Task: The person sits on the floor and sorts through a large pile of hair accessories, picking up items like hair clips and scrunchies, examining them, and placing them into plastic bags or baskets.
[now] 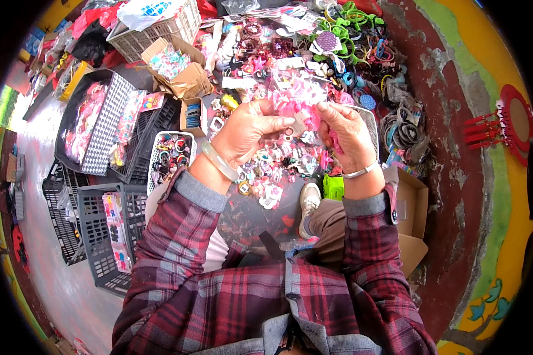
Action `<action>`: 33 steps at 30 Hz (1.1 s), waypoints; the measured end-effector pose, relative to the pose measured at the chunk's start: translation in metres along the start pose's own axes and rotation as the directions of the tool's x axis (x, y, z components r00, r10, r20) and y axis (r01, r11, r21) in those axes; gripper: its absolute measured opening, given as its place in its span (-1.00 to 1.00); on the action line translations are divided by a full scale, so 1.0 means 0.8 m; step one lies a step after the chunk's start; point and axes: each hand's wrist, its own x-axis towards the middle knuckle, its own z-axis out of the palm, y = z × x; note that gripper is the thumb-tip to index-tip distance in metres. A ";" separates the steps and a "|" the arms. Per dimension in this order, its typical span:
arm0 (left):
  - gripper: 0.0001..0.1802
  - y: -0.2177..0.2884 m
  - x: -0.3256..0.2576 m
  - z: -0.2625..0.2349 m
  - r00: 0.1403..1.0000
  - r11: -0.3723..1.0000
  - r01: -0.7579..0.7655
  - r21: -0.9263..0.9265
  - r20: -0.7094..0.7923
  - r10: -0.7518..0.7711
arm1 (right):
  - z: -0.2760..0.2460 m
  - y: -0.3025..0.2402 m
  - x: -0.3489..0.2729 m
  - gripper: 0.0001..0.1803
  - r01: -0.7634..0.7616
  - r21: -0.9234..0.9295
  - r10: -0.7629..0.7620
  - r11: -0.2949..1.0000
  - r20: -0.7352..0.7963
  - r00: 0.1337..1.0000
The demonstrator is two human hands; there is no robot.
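Note:
Both forearms, in plaid sleeves, reach up to a bunch of pink bow-like hair accessories held between my hands over the pile. It seems to be in clear plastic, with a pale card among it. My left hand, with a pale bangle at the wrist, pinches its left side between thumb and fingers. On the other side, my right hand, wearing a silvery bangle, is closed on the bunch. Its curled fingers are partly hidden. Below them spreads a heap of small hair ornaments in pink, white and other colours.
Left of the heap stand a white basket, a grey crate, a patterned box and a cardboard box. Green headbands lie at the far right. An open carton sits by my right arm.

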 end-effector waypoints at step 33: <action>-0.64 -0.008 0.009 -0.001 0.985 0.968 -0.170 -0.185 -0.042 0.165 | 0.022 -0.003 -0.007 -0.91 0.476 -0.826 -0.756 0.303 0.096 0.647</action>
